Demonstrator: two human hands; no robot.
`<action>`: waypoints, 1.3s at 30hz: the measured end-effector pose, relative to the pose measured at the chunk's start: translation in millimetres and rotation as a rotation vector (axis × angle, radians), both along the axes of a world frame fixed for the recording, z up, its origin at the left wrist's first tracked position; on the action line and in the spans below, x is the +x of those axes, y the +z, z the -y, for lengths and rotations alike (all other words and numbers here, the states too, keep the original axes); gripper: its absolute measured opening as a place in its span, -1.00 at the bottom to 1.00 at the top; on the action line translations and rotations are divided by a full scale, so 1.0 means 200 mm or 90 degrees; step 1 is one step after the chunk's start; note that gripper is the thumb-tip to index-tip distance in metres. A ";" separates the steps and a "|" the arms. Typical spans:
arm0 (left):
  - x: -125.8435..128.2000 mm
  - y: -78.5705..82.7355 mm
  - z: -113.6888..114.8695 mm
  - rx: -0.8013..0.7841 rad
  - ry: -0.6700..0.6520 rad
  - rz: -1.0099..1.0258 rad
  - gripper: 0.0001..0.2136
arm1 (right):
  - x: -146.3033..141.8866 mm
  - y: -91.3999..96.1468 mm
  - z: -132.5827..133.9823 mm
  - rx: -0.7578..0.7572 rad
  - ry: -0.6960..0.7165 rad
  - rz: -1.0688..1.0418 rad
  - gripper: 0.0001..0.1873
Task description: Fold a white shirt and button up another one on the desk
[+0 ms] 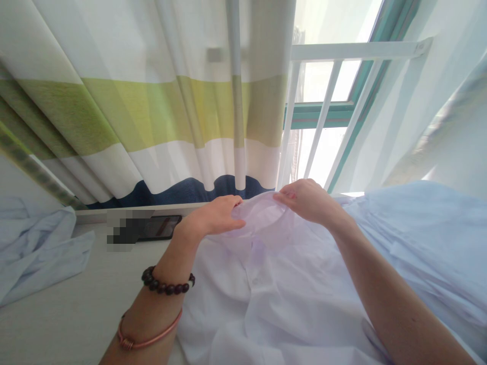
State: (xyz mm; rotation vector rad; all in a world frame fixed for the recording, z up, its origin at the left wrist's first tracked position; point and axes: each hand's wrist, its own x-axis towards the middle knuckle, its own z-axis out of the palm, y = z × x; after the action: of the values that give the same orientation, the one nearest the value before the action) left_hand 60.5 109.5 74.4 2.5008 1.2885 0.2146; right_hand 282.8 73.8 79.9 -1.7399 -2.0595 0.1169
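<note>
A white buttoned shirt (pixel 281 299) lies spread on a pale table (pixel 72 314) in front of me. My left hand (pixel 215 215) grips the left side of the shirt's collar (pixel 262 218), fingers curled over its edge. My right hand (pixel 308 200) pinches the right side of the same collar. The left wrist wears a dark bead bracelet and a thin pink band.
A black phone (pixel 162 226) lies on the table by the back ledge. Light blue cloth (pixel 34 248) is heaped at the left, and another pale blue garment (pixel 426 238) lies at the right. A striped curtain (pixel 152 101) and a barred window (pixel 335 101) stand behind.
</note>
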 end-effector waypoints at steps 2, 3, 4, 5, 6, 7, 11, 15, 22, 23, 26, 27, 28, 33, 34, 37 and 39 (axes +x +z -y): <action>0.01 0.01 0.00 0.013 0.025 0.001 -0.77 | 0.01 0.00 0.00 -0.004 -0.007 -0.016 -0.74; 0.01 0.01 0.00 0.027 0.045 -0.008 -0.80 | 0.02 0.00 0.00 -0.008 -0.009 -0.022 -0.77; 0.01 0.02 0.00 0.048 0.067 -0.022 -0.82 | 0.03 0.00 0.00 -0.014 -0.013 -0.029 -0.82; 0.00 0.03 -0.01 0.071 0.085 -0.037 -0.84 | 0.04 0.00 0.00 -0.019 -0.017 -0.035 -0.86; -0.01 0.03 -0.01 0.092 0.096 -0.049 -0.84 | 0.05 0.00 0.00 -0.021 -0.023 -0.041 -0.90; -0.02 0.03 -0.01 0.106 0.099 -0.055 -0.83 | 0.06 0.00 0.00 -0.020 -0.029 -0.043 -0.92; -0.04 0.02 -0.03 0.115 0.071 -0.010 -0.75 | 0.07 -0.01 -0.01 -0.011 -0.048 -0.026 -0.88; -0.04 0.00 -0.04 0.095 0.015 0.126 -0.74 | 0.06 -0.01 -0.02 -0.004 -0.054 -0.017 -0.82; -0.09 -0.01 -0.04 0.036 0.148 0.009 -0.64 | 0.09 -0.03 -0.04 0.066 -0.073 -0.016 -0.79; -0.09 -0.01 -0.04 -0.015 0.143 -0.009 -0.60 | 0.08 -0.03 -0.04 0.071 -0.079 -0.017 -0.79; -0.11 -0.02 -0.05 -0.120 0.116 -0.012 -0.67 | 0.08 -0.04 -0.04 0.077 -0.087 -0.019 -0.79; -0.11 -0.02 -0.05 -0.116 0.119 -0.006 -0.74 | 0.08 -0.04 -0.04 0.072 -0.086 -0.019 -0.79; -0.11 -0.02 -0.06 -0.094 0.127 -0.002 -0.81 | 0.08 -0.04 -0.04 0.063 -0.085 -0.019 -0.79; -0.10 0.01 -0.07 0.080 0.161 -0.033 -0.86 | 0.09 -0.04 -0.03 -0.026 -0.054 -0.016 -0.78; -0.10 0.02 -0.06 0.100 0.159 -0.052 -0.84 | 0.09 -0.04 -0.03 -0.034 -0.051 -0.014 -0.77; -0.09 0.03 -0.05 0.115 0.159 -0.106 -0.81 | 0.09 -0.04 -0.03 -0.042 -0.033 -0.007 -0.79; -0.08 0.02 -0.05 0.100 0.160 -0.122 -0.81 | 0.09 -0.04 -0.03 -0.057 -0.026 -0.013 -0.86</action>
State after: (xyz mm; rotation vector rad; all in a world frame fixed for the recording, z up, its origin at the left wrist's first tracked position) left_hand 43.7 119.9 78.1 2.5331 1.7267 0.1398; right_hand 301.0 80.6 71.0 -1.8253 -2.0319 0.2159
